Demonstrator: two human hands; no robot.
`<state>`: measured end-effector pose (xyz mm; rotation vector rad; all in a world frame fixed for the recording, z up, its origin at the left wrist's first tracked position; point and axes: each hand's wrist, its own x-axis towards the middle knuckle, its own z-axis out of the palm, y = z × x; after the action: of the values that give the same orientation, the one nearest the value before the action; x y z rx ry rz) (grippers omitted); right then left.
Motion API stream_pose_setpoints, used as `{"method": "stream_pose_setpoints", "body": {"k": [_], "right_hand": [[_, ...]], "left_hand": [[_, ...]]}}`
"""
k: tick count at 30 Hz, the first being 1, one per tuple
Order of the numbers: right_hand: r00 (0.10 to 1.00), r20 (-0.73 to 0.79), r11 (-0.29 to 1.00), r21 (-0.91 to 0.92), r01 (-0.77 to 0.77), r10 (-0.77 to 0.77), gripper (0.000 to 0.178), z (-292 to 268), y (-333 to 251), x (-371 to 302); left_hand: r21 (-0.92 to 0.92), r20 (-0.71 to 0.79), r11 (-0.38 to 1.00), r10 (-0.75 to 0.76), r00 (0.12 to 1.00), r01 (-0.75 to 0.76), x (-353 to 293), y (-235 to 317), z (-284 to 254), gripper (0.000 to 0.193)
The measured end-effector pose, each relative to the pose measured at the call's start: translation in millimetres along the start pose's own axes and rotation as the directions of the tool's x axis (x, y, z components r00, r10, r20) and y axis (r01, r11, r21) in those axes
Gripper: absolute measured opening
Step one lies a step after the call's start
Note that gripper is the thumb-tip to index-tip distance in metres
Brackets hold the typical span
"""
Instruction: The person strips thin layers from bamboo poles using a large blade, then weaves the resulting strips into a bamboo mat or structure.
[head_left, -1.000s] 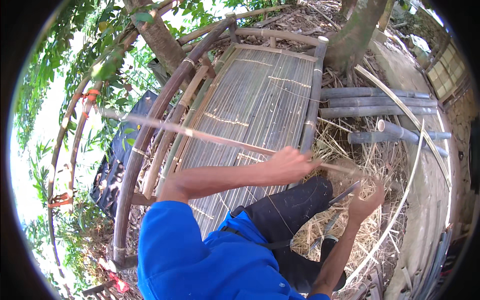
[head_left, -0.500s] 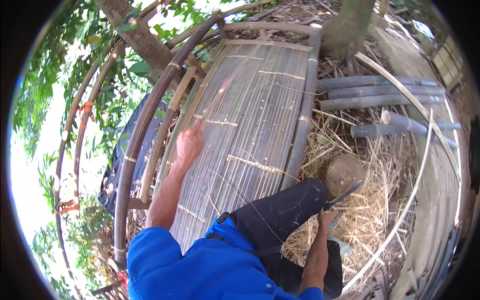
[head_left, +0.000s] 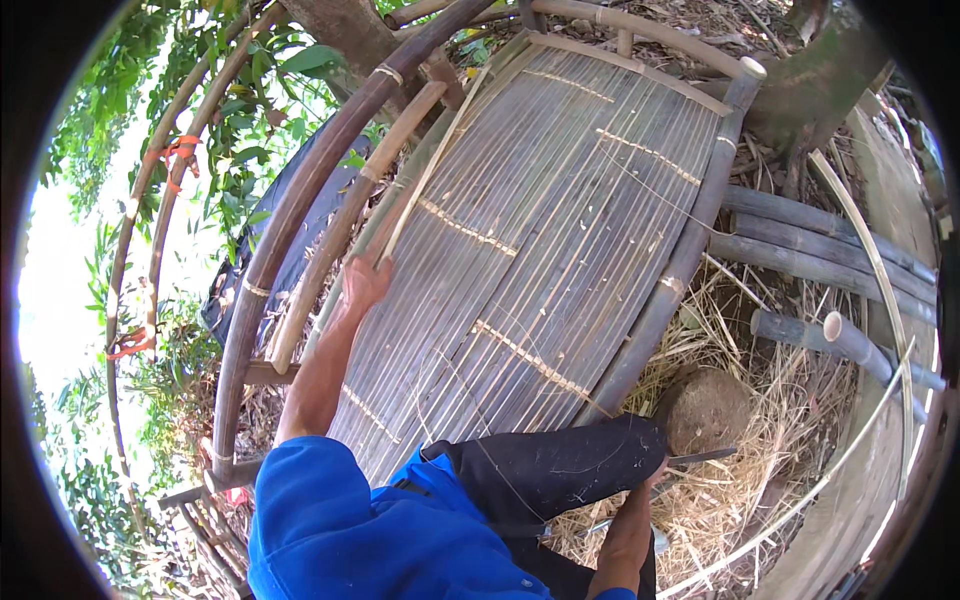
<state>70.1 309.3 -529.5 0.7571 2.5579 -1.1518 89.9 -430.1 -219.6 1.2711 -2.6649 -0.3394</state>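
My left hand (head_left: 368, 284) is closed around the near end of a long, thin bamboo strip (head_left: 437, 165). The strip slants away along the left side of a slatted bamboo bench seat (head_left: 560, 235), whose slats are bound with pale lashings. Beside my right knee, my right hand (head_left: 650, 482) grips a knife (head_left: 704, 458). Its dark blade points right, almost level, over straw-like shavings; my leg partly hides the handle and fingers. A round brown block (head_left: 705, 410) stands just beyond the blade.
Curved bamboo rails (head_left: 300, 205) rise along the bench's left side. Cut bamboo poles (head_left: 815, 245) lie at the right, near long pale split strips (head_left: 880, 270). Shavings (head_left: 720, 510) cover the ground by my legs. A tree trunk (head_left: 815, 85) stands at the far right.
The view has shifted, with the bench now further right. The strip in my left hand, blurred before, now shows sharply by the bench's left edge. The knife has swung from pointing up-right to nearly level.
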Motion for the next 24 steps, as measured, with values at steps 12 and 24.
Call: {"method": "stream_pose_setpoints", "body": {"k": [12,24], "right_hand": [[0.932,-0.241,0.963,0.054,-0.264,0.269,0.079,-26.7,-5.9,-29.5],[0.798,-0.542,0.927,-0.088,-0.365,0.263,0.073,-112.3,-124.5,-109.7]], "left_hand": [[0.053,-0.016,0.989,-0.135,0.991,0.136,104.7,-8.1,64.4,0.079],[-0.068,-0.259,0.993,0.079,0.963,-0.099,152.7,63.1,85.1,0.078]]}}
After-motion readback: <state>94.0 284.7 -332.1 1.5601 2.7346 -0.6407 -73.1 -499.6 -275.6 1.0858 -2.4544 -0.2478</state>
